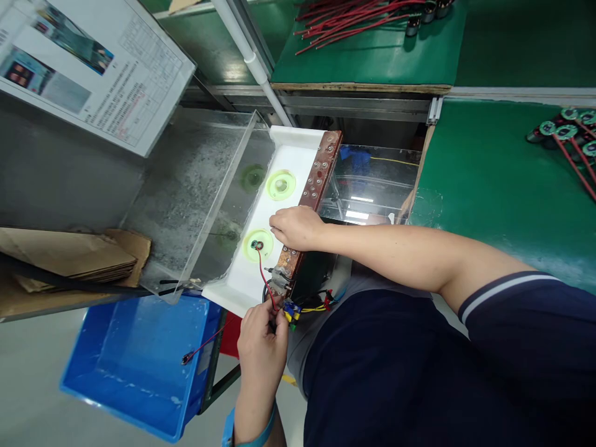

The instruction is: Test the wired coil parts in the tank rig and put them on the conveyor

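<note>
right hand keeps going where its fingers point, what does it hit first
Probably the clear acrylic panel beyond the white plate: the right hand points between the two green discs, though depth is unclear.

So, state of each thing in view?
Left hand: shut on red wire
Right hand: curled over white fixture, holding nothing visible
Lower green ring: wire terminal sitting on it
Upper green ring: bare
Copper bus bar: bolts fitted
Clear acrylic cover: standing open
Blue crate: holds loose red lead
</note>
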Motion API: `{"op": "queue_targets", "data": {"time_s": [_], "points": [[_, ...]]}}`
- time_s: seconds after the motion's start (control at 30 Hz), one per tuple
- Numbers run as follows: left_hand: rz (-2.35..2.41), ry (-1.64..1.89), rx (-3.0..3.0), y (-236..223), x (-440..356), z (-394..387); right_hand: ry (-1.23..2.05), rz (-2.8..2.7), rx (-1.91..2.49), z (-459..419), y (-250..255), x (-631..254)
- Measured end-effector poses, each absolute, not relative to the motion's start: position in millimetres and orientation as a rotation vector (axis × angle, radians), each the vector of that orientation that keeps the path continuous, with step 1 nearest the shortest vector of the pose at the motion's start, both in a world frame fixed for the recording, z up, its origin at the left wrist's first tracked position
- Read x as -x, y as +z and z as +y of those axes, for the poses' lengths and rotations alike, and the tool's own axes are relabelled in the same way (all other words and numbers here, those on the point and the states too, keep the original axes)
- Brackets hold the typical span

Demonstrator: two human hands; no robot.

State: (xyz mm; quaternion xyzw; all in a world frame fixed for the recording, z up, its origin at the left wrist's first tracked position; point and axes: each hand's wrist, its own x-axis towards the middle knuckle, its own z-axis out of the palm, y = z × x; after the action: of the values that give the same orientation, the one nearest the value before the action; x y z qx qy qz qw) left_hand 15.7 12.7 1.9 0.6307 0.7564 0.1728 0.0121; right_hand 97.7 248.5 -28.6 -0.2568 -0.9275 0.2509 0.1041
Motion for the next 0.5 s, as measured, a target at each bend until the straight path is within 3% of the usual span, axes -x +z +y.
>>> {"op": "queue_targets", "data": {"time_s": [0.5], "points": [[2.289,0.719,-1.929,-19,-2,4,0.698,-2.714,0.835,245,-28,-99]]}}
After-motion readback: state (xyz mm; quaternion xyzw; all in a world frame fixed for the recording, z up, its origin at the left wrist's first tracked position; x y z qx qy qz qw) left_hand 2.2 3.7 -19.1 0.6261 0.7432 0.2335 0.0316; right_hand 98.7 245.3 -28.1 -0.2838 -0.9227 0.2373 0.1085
